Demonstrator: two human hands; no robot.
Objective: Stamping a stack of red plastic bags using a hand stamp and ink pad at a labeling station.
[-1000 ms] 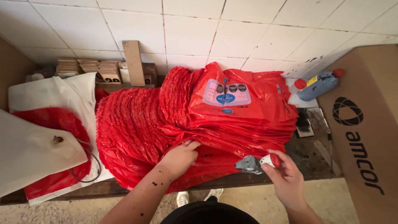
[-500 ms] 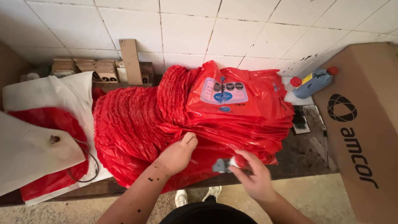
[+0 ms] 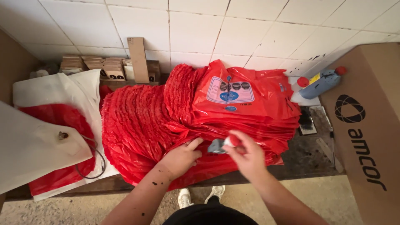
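Your left hand (image 3: 180,156) presses flat and unclenched on the stack of red bags (image 3: 200,121) near the worktop's front edge, while your right hand (image 3: 246,154) pinches a small grey tool (image 3: 217,145) against it.

Red bag stack (image 3: 200,112) fills the bench — cardboard box (image 3: 366,137) (right) blocks sideways.

Left hand (image 3: 181,156) flat, palm down; right hand (image 3: 246,154) fingers curled, pinching.
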